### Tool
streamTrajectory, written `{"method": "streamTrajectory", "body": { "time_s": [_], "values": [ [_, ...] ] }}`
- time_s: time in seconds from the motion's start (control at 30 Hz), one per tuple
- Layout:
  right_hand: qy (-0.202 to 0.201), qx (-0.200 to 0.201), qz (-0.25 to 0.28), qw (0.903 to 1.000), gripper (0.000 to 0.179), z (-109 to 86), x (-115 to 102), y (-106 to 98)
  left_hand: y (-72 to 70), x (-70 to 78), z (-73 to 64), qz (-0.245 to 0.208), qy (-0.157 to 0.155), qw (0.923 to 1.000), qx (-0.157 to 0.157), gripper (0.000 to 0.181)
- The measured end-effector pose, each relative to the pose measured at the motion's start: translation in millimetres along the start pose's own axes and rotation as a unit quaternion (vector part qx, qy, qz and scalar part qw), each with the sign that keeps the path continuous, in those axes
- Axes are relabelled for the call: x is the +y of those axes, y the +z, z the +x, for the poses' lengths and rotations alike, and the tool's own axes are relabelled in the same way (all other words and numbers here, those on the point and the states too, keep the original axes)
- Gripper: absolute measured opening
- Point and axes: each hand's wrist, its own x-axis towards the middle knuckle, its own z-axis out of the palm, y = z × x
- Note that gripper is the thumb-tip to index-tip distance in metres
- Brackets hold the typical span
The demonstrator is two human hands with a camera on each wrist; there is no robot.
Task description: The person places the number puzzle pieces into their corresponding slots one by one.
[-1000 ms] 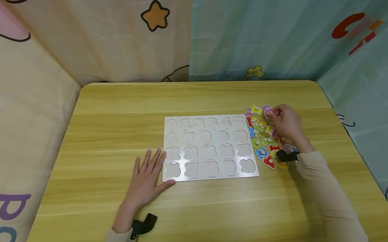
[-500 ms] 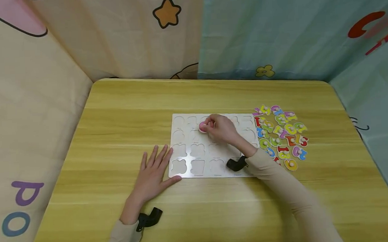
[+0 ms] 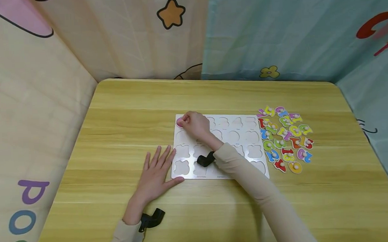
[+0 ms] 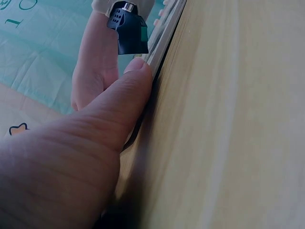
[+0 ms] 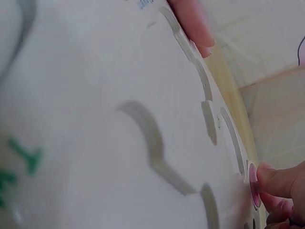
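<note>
My right hand (image 3: 196, 126) pinches a round pink puzzle piece (image 3: 180, 122) between thumb and fingertips, over the top-left recess of a white puzzle board (image 3: 220, 174). In the right wrist view, the pink piece (image 5: 255, 185) stands edge-on at the board's surface; whether it sits inside the recess I cannot tell. My left hand (image 3: 155, 177) lies flat with fingers spread at the board's left edge. Its thumb (image 4: 136, 76) touches the board's near corner. Rows of shaped recesses cover the board, partly hidden by the right arm.
Several colourful number pieces with knobs (image 3: 288, 154) lie loose along the board's right side. A wood-grain table (image 3: 141, 98) carries everything, with printed curtains (image 3: 128, 37) behind it. A black wrist camera (image 3: 206, 159) sits on the right wrist, above the board.
My right hand has picked the pink piece from the loose pile and carried it left across the board to its top-left corner. The left hand stays in place. The head view has shifted slightly.
</note>
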Motion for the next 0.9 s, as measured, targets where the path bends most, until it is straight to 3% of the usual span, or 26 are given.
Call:
{"method": "streamTrajectory", "body": {
  "time_s": [0.2, 0.53, 0.73, 0.9],
  "values": [
    [0.010, -0.002, -0.004, 0.9999, 0.028, 0.3, 3.2, -4.3, 0.0, 1.2, 1.6, 0.004, 0.004, 1.0000, -0.001, 0.091],
    [0.015, -0.051, -0.046, 0.9975, 0.028, 5.7, -8.4, -11.8, 1.7, -1.0, 0.4, 0.005, 0.001, 1.0000, 0.001, 0.092],
    [0.028, -0.046, -0.076, 0.9957, 0.024, 6.2, -9.1, -12.9, 4.8, -0.8, 3.6, 0.002, 0.007, 1.0000, 0.003, 0.092],
    [0.037, -0.038, -0.065, 0.9964, 0.024, 5.6, -3.3, -12.4, 6.9, -0.6, 6.7, 0.003, 0.012, 0.9999, 0.000, 0.092]
  ]
}}
